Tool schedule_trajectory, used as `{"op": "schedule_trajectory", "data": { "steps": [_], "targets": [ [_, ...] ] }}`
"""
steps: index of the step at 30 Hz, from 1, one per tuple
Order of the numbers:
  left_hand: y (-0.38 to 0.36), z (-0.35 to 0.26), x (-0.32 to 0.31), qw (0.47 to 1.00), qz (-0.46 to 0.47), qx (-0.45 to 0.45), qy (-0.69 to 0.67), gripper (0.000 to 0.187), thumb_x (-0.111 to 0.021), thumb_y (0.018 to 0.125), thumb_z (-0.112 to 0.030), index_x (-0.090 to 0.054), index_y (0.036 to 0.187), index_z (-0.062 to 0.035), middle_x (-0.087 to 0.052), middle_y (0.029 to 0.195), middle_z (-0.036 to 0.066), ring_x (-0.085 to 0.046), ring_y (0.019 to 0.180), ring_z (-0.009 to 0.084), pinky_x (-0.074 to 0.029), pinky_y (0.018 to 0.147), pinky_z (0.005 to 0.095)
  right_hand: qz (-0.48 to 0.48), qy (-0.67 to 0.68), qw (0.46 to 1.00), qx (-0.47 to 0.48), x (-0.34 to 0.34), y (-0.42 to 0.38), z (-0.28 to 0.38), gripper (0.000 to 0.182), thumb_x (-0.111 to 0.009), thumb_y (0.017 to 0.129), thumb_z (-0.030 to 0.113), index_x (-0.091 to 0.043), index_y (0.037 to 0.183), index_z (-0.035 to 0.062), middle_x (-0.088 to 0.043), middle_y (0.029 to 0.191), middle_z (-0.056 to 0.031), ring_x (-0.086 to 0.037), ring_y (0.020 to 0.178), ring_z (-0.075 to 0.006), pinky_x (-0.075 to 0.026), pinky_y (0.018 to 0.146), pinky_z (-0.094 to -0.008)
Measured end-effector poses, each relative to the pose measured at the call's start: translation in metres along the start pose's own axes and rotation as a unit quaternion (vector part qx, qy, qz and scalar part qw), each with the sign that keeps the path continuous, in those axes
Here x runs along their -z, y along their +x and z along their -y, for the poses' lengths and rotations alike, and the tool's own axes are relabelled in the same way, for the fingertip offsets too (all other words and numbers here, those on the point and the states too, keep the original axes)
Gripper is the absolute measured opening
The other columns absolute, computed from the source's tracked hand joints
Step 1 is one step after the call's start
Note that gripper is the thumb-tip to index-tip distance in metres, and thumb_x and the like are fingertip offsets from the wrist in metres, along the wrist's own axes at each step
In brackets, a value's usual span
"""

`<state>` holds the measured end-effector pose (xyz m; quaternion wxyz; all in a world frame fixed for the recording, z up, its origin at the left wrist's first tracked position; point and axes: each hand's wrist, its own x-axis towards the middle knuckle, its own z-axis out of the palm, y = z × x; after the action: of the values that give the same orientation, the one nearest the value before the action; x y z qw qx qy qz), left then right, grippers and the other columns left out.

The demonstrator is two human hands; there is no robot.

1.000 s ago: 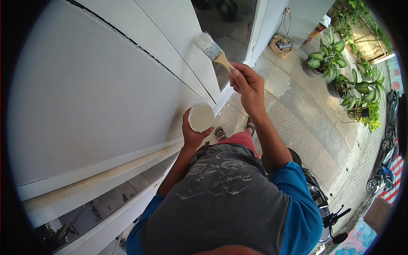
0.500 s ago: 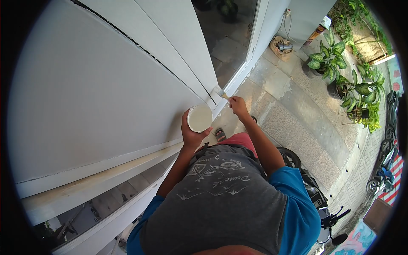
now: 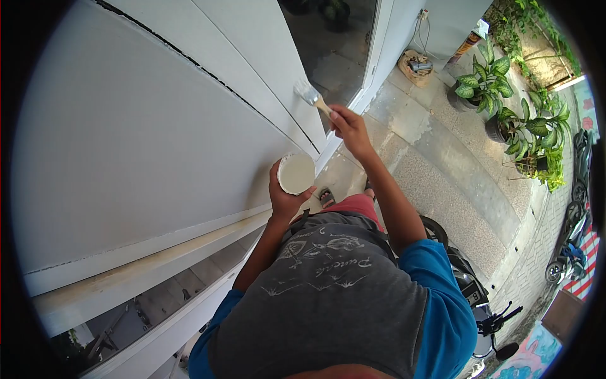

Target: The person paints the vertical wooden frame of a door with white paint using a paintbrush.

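Observation:
My left hand (image 3: 285, 197) is wrapped round a round tub (image 3: 297, 174) with a pale, off-white content, close to the white wall panel (image 3: 158, 139). With its fingers closed on the wooden handle, my right hand (image 3: 349, 129) holds a paintbrush (image 3: 320, 105). The whitish bristles are at the white strip (image 3: 252, 57) beside the dark glass pane (image 3: 338, 57); whether they touch it I cannot tell. A dark gap runs between the panel and the strip.
Potted plants (image 3: 483, 85) stand on the paved floor (image 3: 435, 170) at the right. A bag (image 3: 415, 68) with cables lies by the far wall. Close by my right side is a parked motorcycle (image 3: 466, 278); other motorcycles (image 3: 571, 246) stand farther right.
My right hand has moved up and slightly left with the brush, from the lower corner of the glass frame to higher on the white strip. My left hand and the tub have hardly moved.

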<state>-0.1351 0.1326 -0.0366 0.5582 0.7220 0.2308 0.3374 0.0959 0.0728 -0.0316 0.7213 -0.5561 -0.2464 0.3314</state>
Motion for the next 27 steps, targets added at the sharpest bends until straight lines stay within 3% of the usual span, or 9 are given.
{"op": "schedule_trajectory", "data": {
  "steps": [2,5,7,9,13,16,18,21,27],
  "targets": [
    [0.001,0.0,0.0,1.0,-0.004,-0.011,0.002,0.091,-0.091,0.063,-0.02,-0.038,0.135,-0.0035,-0.056,0.123,0.011,-0.058,0.113,0.022,-0.048,0.095,0.0362,-0.02,-0.022,0.997,-0.076,0.021,-0.008,-0.063,0.026,-0.055,0.098,0.018,-0.065,0.114,-0.0004,-0.055,0.07,0.0018,-0.047,0.061,-0.0057,-0.039,0.055,-0.0218],
    [0.001,0.0,0.003,1.0,-0.013,-0.016,-0.001,0.09,-0.091,0.064,-0.02,-0.038,0.135,-0.0032,-0.056,0.122,0.011,-0.058,0.113,0.0218,-0.048,0.095,0.0361,-0.053,-0.142,0.987,-0.054,0.048,-0.02,-0.145,0.025,-0.056,0.096,0.018,-0.068,0.105,-0.0018,-0.059,0.066,-0.003,-0.052,0.058,-0.0105,-0.042,0.054,-0.0276],
    [0.0,0.002,0.004,1.0,-0.011,-0.008,0.006,0.091,-0.091,0.064,-0.02,-0.038,0.135,-0.0029,-0.057,0.122,0.011,-0.058,0.112,0.0215,-0.048,0.095,0.036,-0.094,-0.225,0.953,-0.179,0.058,-0.025,-0.169,0.026,-0.057,0.093,0.019,-0.069,0.094,-0.0034,-0.062,0.063,-0.0092,-0.055,0.055,-0.0164,-0.045,0.056,-0.0332],
    [0.002,-0.001,0.003,1.0,-0.009,-0.007,0.002,0.091,-0.092,0.063,-0.02,-0.038,0.135,-0.0029,-0.057,0.122,0.011,-0.058,0.112,0.0214,-0.048,0.095,0.0361,-0.096,-0.223,0.958,-0.153,0.045,-0.016,-0.136,0.027,-0.056,0.092,0.019,-0.069,0.088,-0.0038,-0.063,0.062,-0.0126,-0.058,0.055,-0.0197,-0.046,0.057,-0.0353],
    [0.001,-0.002,0.001,1.0,-0.003,-0.002,-0.004,0.092,-0.092,0.063,-0.019,-0.038,0.135,-0.0029,-0.057,0.122,0.011,-0.058,0.112,0.0215,-0.048,0.096,0.0364,-0.045,-0.249,0.966,-0.046,0.001,-0.012,0.043,0.025,-0.055,0.095,0.018,-0.067,0.091,-0.0036,-0.059,0.061,-0.0071,-0.052,0.054,-0.0134,-0.043,0.055,-0.0303],
    [0.003,-0.005,0.001,1.0,-0.004,0.008,-0.013,0.092,-0.092,0.062,-0.018,-0.038,0.135,-0.0029,-0.057,0.121,0.011,-0.058,0.113,0.0216,-0.048,0.096,0.0365,-0.046,-0.08,0.995,-0.022,-0.014,-0.025,0.13,0.022,-0.054,0.098,0.017,-0.066,0.103,-0.0009,-0.056,0.064,0.0,-0.046,0.055,-0.0067,-0.038,0.052,-0.0239],
    [0.004,-0.002,0.002,1.0,-0.004,0.002,-0.001,0.092,-0.092,0.062,-0.018,-0.038,0.135,-0.0028,-0.056,0.121,0.011,-0.058,0.113,0.0216,-0.048,0.096,0.0365,0.02,0.011,0.994,0.104,-0.012,-0.025,0.146,0.022,-0.054,0.1,0.017,-0.064,0.113,0.002,-0.054,0.069,0.0043,-0.042,0.057,-0.0029,-0.034,0.051,-0.02],
    [0.004,-0.002,0.004,1.0,-0.004,-0.001,0.005,0.092,-0.092,0.062,-0.018,-0.038,0.135,-0.0028,-0.056,0.121,0.011,-0.058,0.113,0.0217,-0.048,0.096,0.0365,0.017,-0.024,0.998,0.048,-0.009,-0.003,0.106,0.023,-0.054,0.1,0.018,-0.063,0.114,0.002,-0.054,0.071,0.0036,-0.042,0.057,-0.0032,-0.034,0.051,-0.0204],
    [0.004,-0.003,0.003,1.0,-0.006,0.001,-0.027,0.091,-0.091,0.063,-0.019,-0.038,0.135,-0.003,-0.056,0.121,0.011,-0.058,0.113,0.0217,-0.048,0.096,0.0365,-0.021,-0.038,0.991,-0.123,0.034,-0.008,-0.091,0.026,-0.056,0.098,0.025,-0.064,0.109,0.0018,-0.052,0.065,0.0017,-0.046,0.054,-0.0052,-0.037,0.049,-0.0228]
  ]
}}
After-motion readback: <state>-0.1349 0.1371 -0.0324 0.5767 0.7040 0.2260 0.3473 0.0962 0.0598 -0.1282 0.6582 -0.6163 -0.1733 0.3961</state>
